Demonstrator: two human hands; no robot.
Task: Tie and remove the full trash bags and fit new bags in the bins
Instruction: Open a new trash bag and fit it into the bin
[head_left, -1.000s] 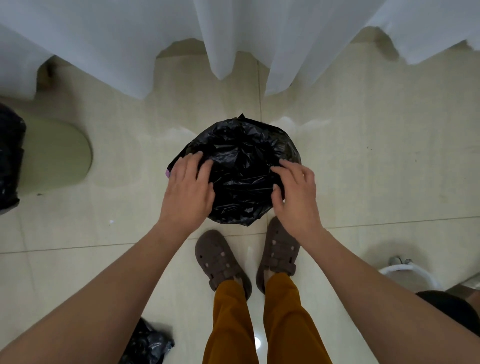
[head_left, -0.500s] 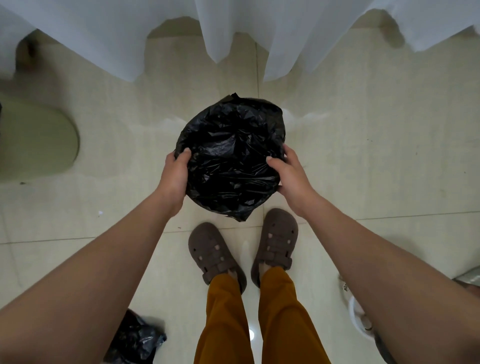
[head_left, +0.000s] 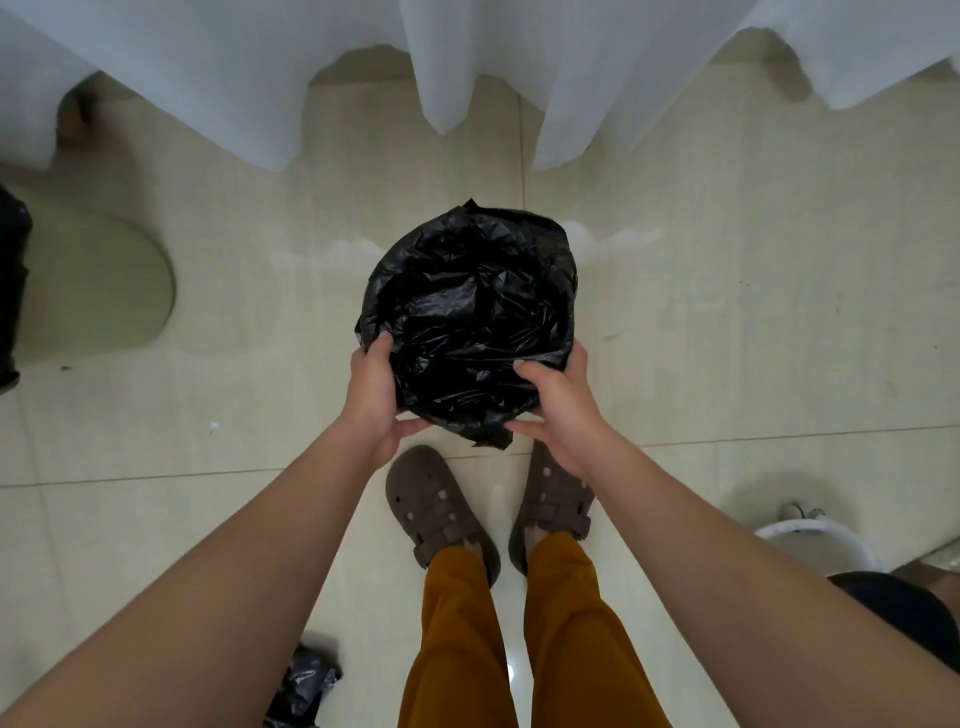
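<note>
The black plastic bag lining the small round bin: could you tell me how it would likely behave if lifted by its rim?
The thin, crinkled black plastic bag would probably be floppy and collapse inward. It looks empty, so likely very light. Its glossy film may slip between the left hand and right hand.

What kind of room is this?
Probably a bathroom or washroom: pale glossy floor tiles, a white curtain hanging to the floor, and a white basin-like fixture at the right edge.

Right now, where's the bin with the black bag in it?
In the head view the bin sits centre frame on the floor, just ahead of the brown shoes, gripped between the left hand and right hand.
</note>
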